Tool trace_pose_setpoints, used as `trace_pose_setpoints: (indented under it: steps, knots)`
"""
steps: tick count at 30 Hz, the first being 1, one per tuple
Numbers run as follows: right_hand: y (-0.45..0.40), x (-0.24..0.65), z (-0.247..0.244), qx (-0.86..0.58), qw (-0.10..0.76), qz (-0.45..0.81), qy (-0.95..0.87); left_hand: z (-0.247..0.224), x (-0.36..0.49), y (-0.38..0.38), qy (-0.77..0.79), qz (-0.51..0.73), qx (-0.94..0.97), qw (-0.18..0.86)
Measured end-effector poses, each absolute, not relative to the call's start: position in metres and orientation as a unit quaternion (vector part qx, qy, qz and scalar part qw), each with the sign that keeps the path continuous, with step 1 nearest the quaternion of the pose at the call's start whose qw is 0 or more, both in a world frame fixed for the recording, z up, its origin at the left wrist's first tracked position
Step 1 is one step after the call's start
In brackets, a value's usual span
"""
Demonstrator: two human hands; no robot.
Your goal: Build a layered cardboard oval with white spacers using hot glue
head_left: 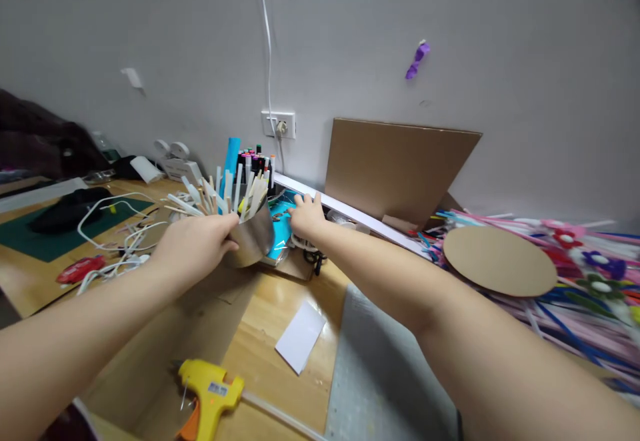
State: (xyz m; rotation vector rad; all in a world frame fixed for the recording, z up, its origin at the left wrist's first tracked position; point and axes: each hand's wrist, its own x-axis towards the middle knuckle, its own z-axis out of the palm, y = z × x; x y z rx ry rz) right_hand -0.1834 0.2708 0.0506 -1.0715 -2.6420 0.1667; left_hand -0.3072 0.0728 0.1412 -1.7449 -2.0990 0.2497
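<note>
My left hand [197,247] is closed on the near left side of a metal cup [254,237], thumb low and fingers at the rim. White glue sticks and wooden sticks [213,197] fan out of the cup. Just right of it, my right hand [309,216] reaches over a pile at the back, fingers bent but apart. Beneath and beside that hand lie a blue packet [281,231] and dark-handled scissors [315,257]. Whether its fingertips touch anything is hidden. Several markers [257,164] stand behind the cup.
A yellow glue gun [213,391] lies at the front. White paper [300,336] rests beside a grey cutting mat [385,374]. A brown board [395,171] leans on the wall. A cardboard disc [500,261] sits on colourful pipe cleaners at right. White cables [127,251] tangle at left.
</note>
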Motion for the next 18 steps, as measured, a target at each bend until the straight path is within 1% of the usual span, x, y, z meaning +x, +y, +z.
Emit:
trace_pose_setpoints:
  steps: [4, 8, 11, 15, 18]
  knots:
    - [0.281, -0.183, 0.057, -0.399, 0.112, 0.071, -0.907, 0.127, -0.301, 0.095, -0.742, 0.078, -0.640, 0.183]
    - [0.280, -0.184, 0.068, -0.420, 0.083, 0.128, -0.895, 0.124, -0.295, 0.111, -0.747, 0.072, -0.636, 0.179]
    - [0.268, -0.175, 0.085, -0.438, 0.072, 0.167, -0.880, 0.125, -0.289, 0.117, -0.755, 0.071, -0.629, 0.172]
    - [0.238, -0.136, 0.120, -0.445, 0.072, 0.204, -0.869, 0.127, -0.281, 0.123, -0.764, 0.074, -0.620, 0.162]
    - [0.203, -0.080, 0.142, -0.427, 0.099, 0.235, -0.868, 0.126, -0.279, 0.129, -0.764, 0.079, -0.620, 0.157]
